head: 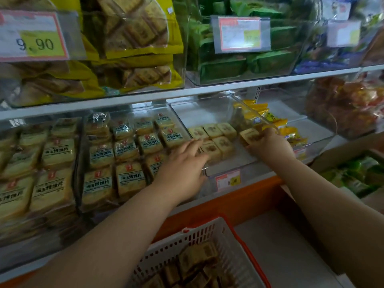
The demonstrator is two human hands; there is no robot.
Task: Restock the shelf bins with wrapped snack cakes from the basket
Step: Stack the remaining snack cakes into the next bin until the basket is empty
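Observation:
A clear shelf bin on the lower shelf holds several square wrapped snack cakes in two rows at its left end. My left hand reaches over the bin's front wall, fingers stretched flat against the front-left cakes. My right hand grips one more wrapped cake just right of the rows, inside the bin. A white basket with red handles sits below, near the bottom edge, with several of the same cakes in it.
Packed bins of labelled cake packets fill the shelf to the left. Yellow snack packets lie behind my right hand. Upper shelf bins hold yellow and green packages. A price tag hangs on the bin's front. A box of green packets stands right.

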